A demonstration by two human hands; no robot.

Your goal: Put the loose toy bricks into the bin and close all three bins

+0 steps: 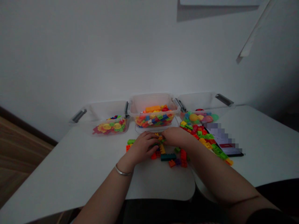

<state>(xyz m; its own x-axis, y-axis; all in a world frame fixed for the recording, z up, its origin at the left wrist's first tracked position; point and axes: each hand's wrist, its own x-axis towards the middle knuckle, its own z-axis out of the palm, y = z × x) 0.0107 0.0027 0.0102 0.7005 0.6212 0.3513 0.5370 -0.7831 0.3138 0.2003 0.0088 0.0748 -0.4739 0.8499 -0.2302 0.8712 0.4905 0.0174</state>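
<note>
My left hand (142,147) curves over a small cluster of plastic building bricks (159,136) on the white table (70,168), and my right hand (175,137) meets it from the right. Their fingertips nearly touch at yellow and orange bricks, which the fingers partly hide. A long yellow brick (162,148) and a dark teal brick (168,157) lie just below my hands among loose orange, red and purple bricks. A metal bangle (123,170) circles my left wrist.
Three clear plastic bins stand at the back: the left bin (102,109), middle bin (151,101) and right bin (198,99), all holding coloured plastic pieces. A heap of loose bricks (201,137) lies to the right, beside a tablet (225,141). Wall rises behind.
</note>
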